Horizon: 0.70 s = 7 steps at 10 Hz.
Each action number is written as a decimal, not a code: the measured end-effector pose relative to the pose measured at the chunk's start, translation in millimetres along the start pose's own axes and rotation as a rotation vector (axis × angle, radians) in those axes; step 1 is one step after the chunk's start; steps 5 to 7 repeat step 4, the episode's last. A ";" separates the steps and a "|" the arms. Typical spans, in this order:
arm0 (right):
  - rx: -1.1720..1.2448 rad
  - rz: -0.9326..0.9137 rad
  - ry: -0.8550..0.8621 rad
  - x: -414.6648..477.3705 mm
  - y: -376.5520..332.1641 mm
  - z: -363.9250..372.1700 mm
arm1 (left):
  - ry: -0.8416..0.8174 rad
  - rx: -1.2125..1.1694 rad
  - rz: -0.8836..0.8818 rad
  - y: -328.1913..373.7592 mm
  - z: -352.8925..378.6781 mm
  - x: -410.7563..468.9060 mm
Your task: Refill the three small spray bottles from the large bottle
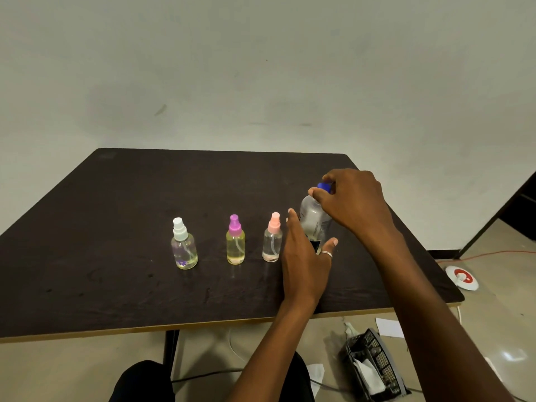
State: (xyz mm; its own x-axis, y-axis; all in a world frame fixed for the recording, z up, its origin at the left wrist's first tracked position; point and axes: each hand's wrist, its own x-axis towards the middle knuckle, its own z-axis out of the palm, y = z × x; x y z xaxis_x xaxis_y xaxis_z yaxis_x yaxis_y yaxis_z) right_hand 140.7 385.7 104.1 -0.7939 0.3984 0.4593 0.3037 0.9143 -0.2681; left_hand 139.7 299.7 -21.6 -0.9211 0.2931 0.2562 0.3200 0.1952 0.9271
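Three small spray bottles stand upright in a row on the dark table [116, 216]: one with a white cap [183, 245] at the left, one with a purple cap [235, 241] in the middle, one with a pink cap [272, 238] at the right. Right of them stands the large clear bottle [313, 220] with a blue cap [324, 186]. My right hand [355, 200] has its fingers closed around the blue cap from above. My left hand [306, 256] is spread around the bottle's lower body, fingers apart; whether it touches the bottle is unclear.
The table's front edge runs close to me, with my knees below it. A black mesh basket [374, 369] with white cloths sits on the floor at the right, beside a white and red round object [461, 277] and an orange cable.
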 end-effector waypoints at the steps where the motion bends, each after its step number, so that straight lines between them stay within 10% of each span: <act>1: -0.018 0.011 0.010 -2.7 0.0 -4.5 | 0.071 0.187 0.035 18.0 -11.6 -14.1; 3: -0.041 -0.031 0.113 -11.3 -5.5 -12.9 | 0.206 0.484 0.420 41.9 -72.0 -27.5; 7: -0.006 -0.069 0.115 -15.7 -11.9 -11.8 | 0.192 0.563 0.462 40.1 -100.9 -28.1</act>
